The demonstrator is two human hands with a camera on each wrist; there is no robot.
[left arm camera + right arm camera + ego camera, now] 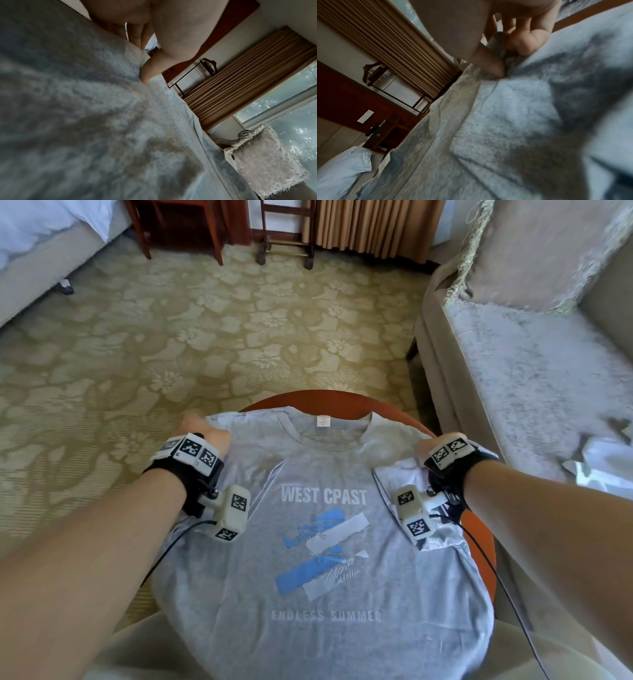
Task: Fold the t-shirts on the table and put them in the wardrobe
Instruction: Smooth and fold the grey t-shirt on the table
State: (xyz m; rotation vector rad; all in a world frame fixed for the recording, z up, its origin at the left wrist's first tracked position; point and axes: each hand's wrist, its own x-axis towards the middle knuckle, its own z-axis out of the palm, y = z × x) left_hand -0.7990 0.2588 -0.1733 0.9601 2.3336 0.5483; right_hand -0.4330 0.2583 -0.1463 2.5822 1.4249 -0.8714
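A grey t-shirt (pixel 322 542) lies print side up on a round wooden table (pixel 479 529), collar at the far edge, hem hanging over the near edge. My left hand (pixel 202 429) pinches the cloth at the shirt's left shoulder. In the left wrist view the thumb (pixel 147 73) lies on top of the t-shirt (pixel 85 108) and the other fingers sit behind its edge. My right hand (pixel 424 446) grips the right shoulder. In the right wrist view thumb and curled fingers (pixel 522 50) pinch a fold of the t-shirt (pixel 513 108). The right sleeve (pixel 404 474) lies folded inward over the front.
A pale sofa (pixel 513 371) with a fringed cushion (pixel 534 244) stands close on the right, with a white item (pixel 603 463) on its seat. Patterned carpet (pixel 205 337) stretches beyond the table. A bed (pixel 34 251), a wooden stand (pixel 178 224) and curtains (pixel 370 224) are at the back.
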